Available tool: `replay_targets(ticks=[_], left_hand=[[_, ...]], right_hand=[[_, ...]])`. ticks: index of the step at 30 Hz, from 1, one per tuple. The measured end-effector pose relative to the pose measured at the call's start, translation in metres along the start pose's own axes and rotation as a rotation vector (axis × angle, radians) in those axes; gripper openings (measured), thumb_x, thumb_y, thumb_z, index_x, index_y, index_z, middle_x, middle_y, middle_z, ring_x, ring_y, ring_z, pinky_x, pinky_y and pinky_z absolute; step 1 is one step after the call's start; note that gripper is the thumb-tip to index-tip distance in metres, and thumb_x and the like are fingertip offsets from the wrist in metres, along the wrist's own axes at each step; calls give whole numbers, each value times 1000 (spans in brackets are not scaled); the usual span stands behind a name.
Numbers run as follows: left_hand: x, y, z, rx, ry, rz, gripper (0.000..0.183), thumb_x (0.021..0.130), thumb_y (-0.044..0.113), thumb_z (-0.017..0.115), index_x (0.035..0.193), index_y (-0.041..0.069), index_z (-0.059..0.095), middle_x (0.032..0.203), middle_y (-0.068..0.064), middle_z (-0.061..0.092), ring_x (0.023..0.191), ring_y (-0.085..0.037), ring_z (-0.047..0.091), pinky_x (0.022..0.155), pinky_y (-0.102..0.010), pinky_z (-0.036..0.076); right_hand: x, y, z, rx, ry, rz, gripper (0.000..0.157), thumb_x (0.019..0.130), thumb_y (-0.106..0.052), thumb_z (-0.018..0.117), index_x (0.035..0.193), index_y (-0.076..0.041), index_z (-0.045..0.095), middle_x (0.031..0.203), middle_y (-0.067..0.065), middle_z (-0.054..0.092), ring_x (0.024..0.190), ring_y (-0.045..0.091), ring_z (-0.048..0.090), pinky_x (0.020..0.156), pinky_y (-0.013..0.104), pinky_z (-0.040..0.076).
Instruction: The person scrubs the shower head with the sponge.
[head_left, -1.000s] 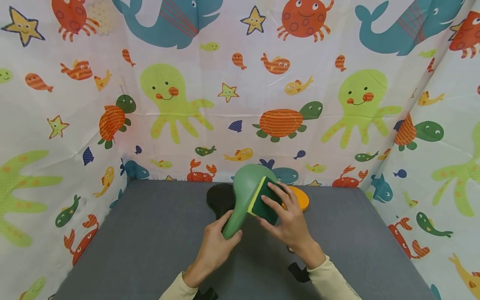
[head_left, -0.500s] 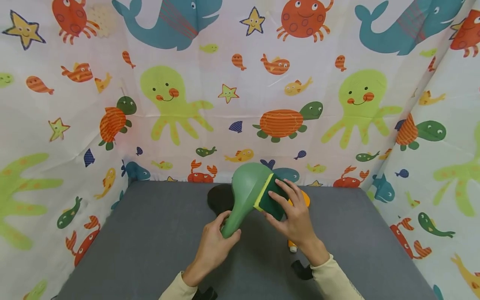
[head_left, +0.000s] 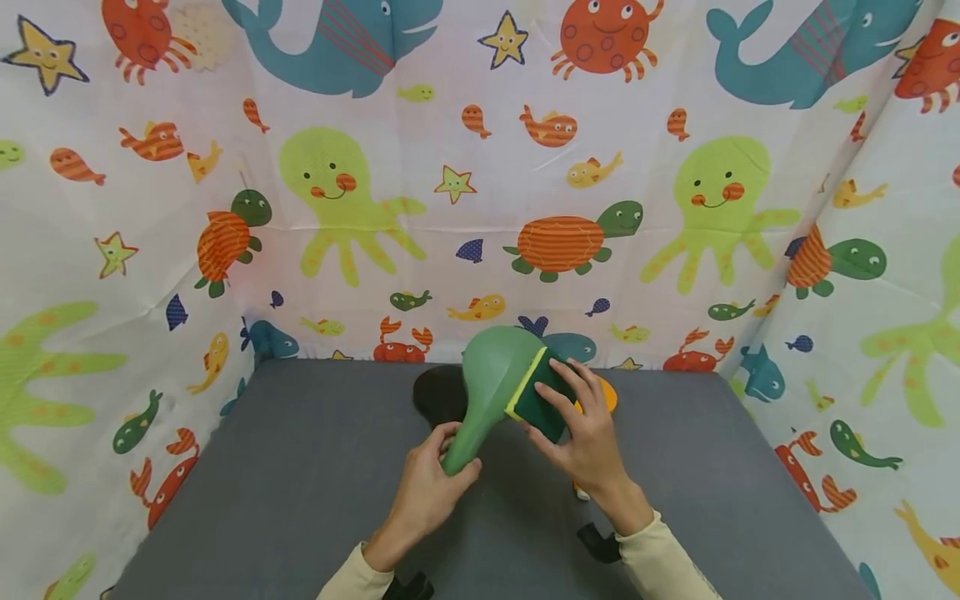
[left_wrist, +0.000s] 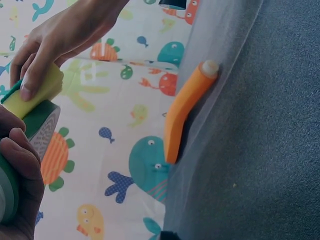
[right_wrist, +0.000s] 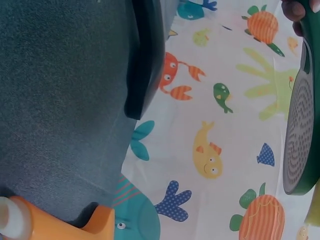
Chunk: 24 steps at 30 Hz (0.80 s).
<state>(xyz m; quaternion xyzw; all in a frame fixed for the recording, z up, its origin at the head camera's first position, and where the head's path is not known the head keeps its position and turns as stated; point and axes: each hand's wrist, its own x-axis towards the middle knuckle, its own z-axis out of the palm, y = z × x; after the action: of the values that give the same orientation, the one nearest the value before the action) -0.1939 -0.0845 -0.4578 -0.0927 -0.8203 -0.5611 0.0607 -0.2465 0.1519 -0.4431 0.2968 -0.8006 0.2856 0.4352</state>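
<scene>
the green shower head (head_left: 491,367) was held tilted above the counter (head_left: 322,467), its handle wrapped near the lower end by the left fingers (head_left: 444,435) and its rounded top carried beyond them. the sponge (head_left: 534,412) was gripped by the right fingers (head_left: 561,403), which were spread across its dark green side, while its yellow side was laid against the shower head's flank, to the left of those fingers.

because the handle was grasped only near its end, the shower head could be twisted or tipped in the left fingers if it were pushed too hard from the right. the sponge could be slid off the curved shell, or let slip, since it seemed to be steadied mostly by fingertips. if it were flipped, the smooth surface could be scuffed by the coarser dark side.

were the green shower head dropped, the black shower head (head_left: 437,396), just beyond the left fingers, could be struck. were the right fingers lowered carelessly, the orange shower head (head_left: 607,396), partly hidden behind them, could be knocked. whether anything was wet could not be told.
</scene>
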Motion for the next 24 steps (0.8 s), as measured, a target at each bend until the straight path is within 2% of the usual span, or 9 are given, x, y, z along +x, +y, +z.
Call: replay_targets(ticks=[12,19,24], left_hand=[[5,-2,3,-45,2,8,48,85,21,75,127,9,57,105,-9,72,75,-11,62,66,-25,49],[5,-2,4,-61,-9,-22,50,86,21,73,131,9,55,106,-10,71,70,-11,63,64,-26,51],[7,-3,5,-118,-21,-53,51,87,21,73,132,10,53,102,-10,70,60,-18,63,54,-29,52]], right_hand=[[-5,-10,7,-12,-20,-65,50,92,-56,56,123,-17,67,141,16,53,131,42,44,95,64,47],[-7,-17,10,-17,-14,-105,49,93,-55,55,121,-16,67,138,17,55,129,43,45,92,64,47],[-7,-17,11,1,-24,-129,48,93,-53,57,121,-15,67,138,18,54,128,43,45,96,62,46]])
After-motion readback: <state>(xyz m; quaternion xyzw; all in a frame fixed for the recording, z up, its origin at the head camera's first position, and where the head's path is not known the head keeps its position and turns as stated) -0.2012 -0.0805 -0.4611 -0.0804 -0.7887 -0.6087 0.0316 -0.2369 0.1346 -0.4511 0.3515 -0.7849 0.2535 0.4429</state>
